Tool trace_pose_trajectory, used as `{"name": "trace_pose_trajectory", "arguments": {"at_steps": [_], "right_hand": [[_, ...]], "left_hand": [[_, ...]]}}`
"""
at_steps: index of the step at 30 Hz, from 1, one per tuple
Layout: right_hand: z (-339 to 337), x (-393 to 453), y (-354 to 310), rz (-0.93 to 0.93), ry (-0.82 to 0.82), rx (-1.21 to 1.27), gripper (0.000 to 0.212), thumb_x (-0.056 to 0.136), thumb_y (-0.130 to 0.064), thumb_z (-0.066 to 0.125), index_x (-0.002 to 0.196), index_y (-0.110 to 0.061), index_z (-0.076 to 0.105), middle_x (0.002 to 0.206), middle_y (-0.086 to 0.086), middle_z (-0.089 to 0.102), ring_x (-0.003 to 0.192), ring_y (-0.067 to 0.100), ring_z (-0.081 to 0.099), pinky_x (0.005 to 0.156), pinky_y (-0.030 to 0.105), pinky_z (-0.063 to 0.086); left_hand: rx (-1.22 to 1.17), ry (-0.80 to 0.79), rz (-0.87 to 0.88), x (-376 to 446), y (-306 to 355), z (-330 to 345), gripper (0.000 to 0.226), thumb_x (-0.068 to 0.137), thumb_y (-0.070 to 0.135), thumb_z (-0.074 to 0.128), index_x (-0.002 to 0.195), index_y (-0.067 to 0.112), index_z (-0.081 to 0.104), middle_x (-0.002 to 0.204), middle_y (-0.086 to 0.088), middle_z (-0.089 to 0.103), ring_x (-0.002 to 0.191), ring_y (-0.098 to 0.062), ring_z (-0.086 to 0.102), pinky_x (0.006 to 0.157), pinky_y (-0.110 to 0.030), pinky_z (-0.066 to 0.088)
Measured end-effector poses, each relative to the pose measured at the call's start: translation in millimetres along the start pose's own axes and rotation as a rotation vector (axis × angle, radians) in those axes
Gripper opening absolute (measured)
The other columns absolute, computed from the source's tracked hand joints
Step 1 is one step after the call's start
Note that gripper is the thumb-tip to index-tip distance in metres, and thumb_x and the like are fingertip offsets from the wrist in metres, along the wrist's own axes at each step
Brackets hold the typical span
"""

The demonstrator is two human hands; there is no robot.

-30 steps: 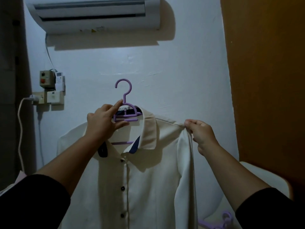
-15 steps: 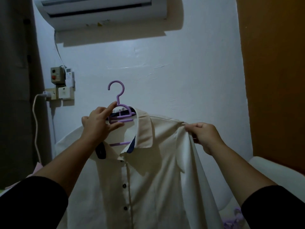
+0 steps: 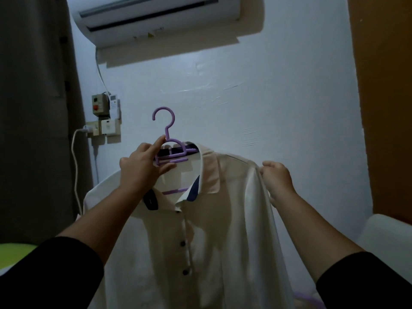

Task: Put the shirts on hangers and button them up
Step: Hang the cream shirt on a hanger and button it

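Head view. Pale painted wall (image 3: 267,103) fills the background, with an air conditioner (image 3: 156,16) mounted at the top, a switch box (image 3: 100,105) and a socket with a white cable (image 3: 74,166) at the left, a dark curtain (image 3: 33,108) on the far left and an orange-brown panel (image 3: 383,97) on the right.

A cream shirt (image 3: 223,241) hangs on a purple hanger (image 3: 169,150) held up in front of the wall, at the centre of the frame. The collar shows dark blue lining at its tips. The placket runs down the front with three dark buttons (image 3: 182,243) visible; the top of the placket near the collar lies open, and whether the lower buttons are fastened cannot be told.

The left hand (image 3: 142,168) grips the hanger just below its hook, index finger extended along the neck, thumb pressed under the upper bar. The right hand (image 3: 276,177) pinches the shirt fabric at the shoulder seam on the right side, fingers curled on the cloth. The two hands are well apart, one at each side of the collar. Both forearms are bare, with black sleeves (image 3: 44,275) at the lower edge.

A second purple object shows at the bottom right, too cut off to identify.
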State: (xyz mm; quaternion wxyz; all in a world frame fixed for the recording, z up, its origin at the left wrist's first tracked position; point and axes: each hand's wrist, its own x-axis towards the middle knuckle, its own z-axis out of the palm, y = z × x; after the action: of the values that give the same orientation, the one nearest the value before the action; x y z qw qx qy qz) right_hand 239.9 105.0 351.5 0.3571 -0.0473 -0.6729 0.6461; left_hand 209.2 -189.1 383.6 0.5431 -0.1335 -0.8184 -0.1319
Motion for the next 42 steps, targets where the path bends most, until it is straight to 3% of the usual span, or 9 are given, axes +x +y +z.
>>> {"name": "trace_pose_trajectory", "arguments": {"at_steps": [5,9,14,19,25,30,35,38,42], "right_hand": [[28,-29,-20,-0.618,0.065,-0.273,0.026,0.086,-0.021,0.06,0.112,-0.023,0.062,0.112,-0.004,0.062,0.111,0.019,0.054,0.099,0.036,0.037],[57,-51,-32,-1.028,-0.107,-0.647,0.047,0.081,-0.035,0.065,0.126,-0.025,0.052,0.123,-0.003,0.054,0.119,0.019,0.043,0.093,0.033,0.025],[79,-62,-20,-0.944,-0.159,-1.033,0.092,0.084,-0.042,0.06,0.149,-0.017,0.0,0.151,0.004,0.015,0.139,0.024,0.014,0.111,0.044,0.012],[88,-59,-11,-1.039,0.049,-0.814,0.07,0.073,-0.031,0.076,0.134,-0.01,0.048,0.115,0.009,0.06,0.109,0.029,0.055,0.087,0.045,0.04],[93,-59,-12,-1.008,-0.1,-0.815,0.067,0.089,-0.038,0.059,0.146,-0.026,0.027,0.126,0.0,0.049,0.117,0.02,0.042,0.081,0.03,0.022],[88,-40,-15,-0.841,-0.113,-0.715,0.07,0.082,-0.04,0.067,0.144,-0.033,0.034,0.131,0.001,0.043,0.12,0.02,0.042,0.095,0.037,0.029],[92,-39,-14,-0.838,-0.14,-0.681,0.066,0.082,-0.037,0.068,0.141,-0.038,0.037,0.133,-0.002,0.044,0.121,0.019,0.041,0.094,0.036,0.027],[95,-39,-15,-0.863,-0.136,-0.682,0.064,0.082,-0.036,0.068,0.14,-0.038,0.04,0.131,0.0,0.045,0.12,0.022,0.041,0.092,0.037,0.029],[101,-40,-20,-0.883,-0.148,-0.686,0.062,0.083,-0.035,0.068,0.139,-0.038,0.041,0.132,0.001,0.044,0.12,0.022,0.039,0.092,0.038,0.03]], "left_hand": [[0.059,0.003,0.02,-2,10,3,0.077,0.081,0.052,0.065,0.147,0.036,0.029,0.125,-0.008,0.055,0.106,-0.027,0.055,0.085,-0.041,0.041],[0.053,-0.003,0.069,-6,26,8,0.077,0.081,0.052,0.065,0.147,0.037,0.028,0.124,-0.007,0.055,0.104,-0.024,0.056,0.084,-0.038,0.038],[0.022,0.007,0.111,-12,32,10,0.078,0.079,0.052,0.067,0.146,0.035,0.031,0.119,-0.005,0.058,0.098,-0.021,0.059,0.085,-0.037,0.039],[-0.244,-0.119,0.083,-20,25,-5,0.091,0.077,0.041,0.074,0.15,0.027,0.021,0.125,-0.007,0.055,0.108,-0.018,0.055,0.09,-0.025,0.041],[-0.268,-0.232,0.029,-33,3,-20,0.096,0.075,0.048,0.073,0.151,0.032,0.016,0.135,-0.005,0.05,0.118,-0.019,0.051,0.094,-0.03,0.044],[-0.16,-0.32,-0.044,-52,-29,-35,0.092,0.075,0.074,0.05,0.15,0.038,0.012,0.153,-0.001,0.033,0.134,-0.022,0.039,0.101,-0.041,0.04],[-0.31,-0.199,-0.128,-58,-44,-34,0.051,0.099,0.046,0.036,0.145,0.024,0.035,0.137,-0.005,0.053,0.126,-0.021,0.048,0.105,-0.036,0.035],[-0.154,-0.149,-0.101,-63,-49,-37,0.054,0.096,0.053,0.032,0.144,0.029,0.035,0.132,0.0,0.055,0.127,-0.021,0.041,0.106,-0.042,0.028],[-0.015,-0.167,-0.007,-77,-53,-48,0.071,0.085,0.067,0.021,0.146,0.033,0.029,0.141,0.002,0.044,0.129,-0.017,0.033,0.105,-0.033,0.022]]}}
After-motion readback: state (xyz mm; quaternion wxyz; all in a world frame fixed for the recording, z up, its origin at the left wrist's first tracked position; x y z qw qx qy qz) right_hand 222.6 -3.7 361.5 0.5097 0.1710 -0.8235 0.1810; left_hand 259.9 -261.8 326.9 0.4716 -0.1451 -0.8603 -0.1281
